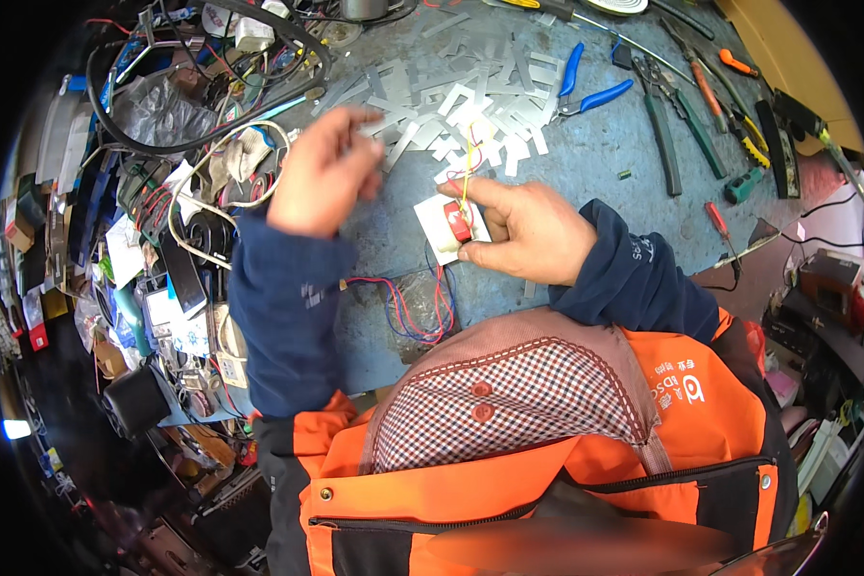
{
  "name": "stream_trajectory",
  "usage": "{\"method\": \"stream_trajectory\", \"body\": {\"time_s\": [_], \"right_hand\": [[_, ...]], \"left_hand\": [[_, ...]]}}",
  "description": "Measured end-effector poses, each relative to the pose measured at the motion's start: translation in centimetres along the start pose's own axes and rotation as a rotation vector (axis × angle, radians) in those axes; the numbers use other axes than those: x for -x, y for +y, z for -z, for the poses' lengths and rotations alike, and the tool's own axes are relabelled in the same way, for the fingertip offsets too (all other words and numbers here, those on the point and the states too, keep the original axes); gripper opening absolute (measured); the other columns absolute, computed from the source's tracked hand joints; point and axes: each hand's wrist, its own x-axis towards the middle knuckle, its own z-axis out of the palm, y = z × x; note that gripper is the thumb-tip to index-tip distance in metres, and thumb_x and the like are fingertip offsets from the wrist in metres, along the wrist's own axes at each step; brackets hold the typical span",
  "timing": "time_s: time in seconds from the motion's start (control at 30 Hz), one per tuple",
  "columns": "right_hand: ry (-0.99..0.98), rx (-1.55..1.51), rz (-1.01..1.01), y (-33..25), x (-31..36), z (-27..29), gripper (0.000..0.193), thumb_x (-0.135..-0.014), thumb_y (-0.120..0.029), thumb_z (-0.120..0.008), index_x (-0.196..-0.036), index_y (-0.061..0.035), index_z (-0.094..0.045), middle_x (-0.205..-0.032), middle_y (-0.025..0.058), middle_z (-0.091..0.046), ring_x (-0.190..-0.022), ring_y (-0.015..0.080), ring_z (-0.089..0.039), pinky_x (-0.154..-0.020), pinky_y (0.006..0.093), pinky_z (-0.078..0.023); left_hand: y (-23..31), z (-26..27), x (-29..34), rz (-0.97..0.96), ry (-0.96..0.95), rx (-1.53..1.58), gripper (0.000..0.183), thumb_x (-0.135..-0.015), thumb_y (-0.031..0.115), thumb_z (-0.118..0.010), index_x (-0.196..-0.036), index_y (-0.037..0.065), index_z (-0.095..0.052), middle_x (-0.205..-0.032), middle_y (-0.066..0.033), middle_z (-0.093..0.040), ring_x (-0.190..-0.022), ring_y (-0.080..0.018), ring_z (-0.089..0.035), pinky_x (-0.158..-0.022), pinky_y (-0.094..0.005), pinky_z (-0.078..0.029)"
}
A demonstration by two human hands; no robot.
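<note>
Between the thumb and fingers of my right hand (533, 232) is a small white square plate (436, 228), tilted above the bench. A red block-shaped part (459, 223) sits on the plate, partly covered by my fingertips. From it a thin yellow wire (468, 173) runs up toward the heap of metal strips. Left of the plate, my left hand (324, 173) is raised in the air, somewhat blurred. Its thumb and forefinger are apart, with nothing visible between them. Below the plate, a loop of red and blue wires (422, 324) lies near the bench edge.
Flat grey metal strips (422, 96) are heaped beyond my hands. Blue-handled cutters (586, 96) lie right of them, then dark-handled pliers (677, 134) and a red screwdriver (717, 219). A thick black cable (106, 120) and tangled cords (178, 206) crowd the left side.
</note>
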Motion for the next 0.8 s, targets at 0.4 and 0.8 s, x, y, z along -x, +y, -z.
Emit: {"method": "stream_trajectory", "body": {"time_s": [0.4,0.8], "right_hand": [[-0.045,0.017,0.0,-0.2,-0.4,0.3,0.061,-0.085,-0.027,-0.079,-0.142,-0.0102,-0.062,-0.071,0.0181,-0.066,-0.072,0.0417,-0.069,-0.065,0.051,-0.052],[-0.048,-0.047,-0.01,0.4,-0.2,-0.4,0.066,-0.087,-0.025,-0.079,-0.148,-0.01,-0.059,-0.064,0.0132,-0.06,-0.057,0.0312,-0.062,-0.055,0.0431,-0.045]], "left_hand": [[-0.9,0.8,-15.5,0.039,-0.057,-0.853,0.065,-0.073,0.04,-0.096,-0.113,-0.003,-0.069,-0.104,-0.0214,-0.076,-0.1,-0.0334,-0.075,-0.088,-0.0414,-0.057],[-1.1,3.4,-10.1,-0.194,0.231,-0.392,0.027,-0.093,0.004,-0.078,-0.117,-0.003,-0.066,-0.089,-0.0058,-0.072,-0.079,-0.013,-0.07,-0.067,-0.029,-0.057]]}}
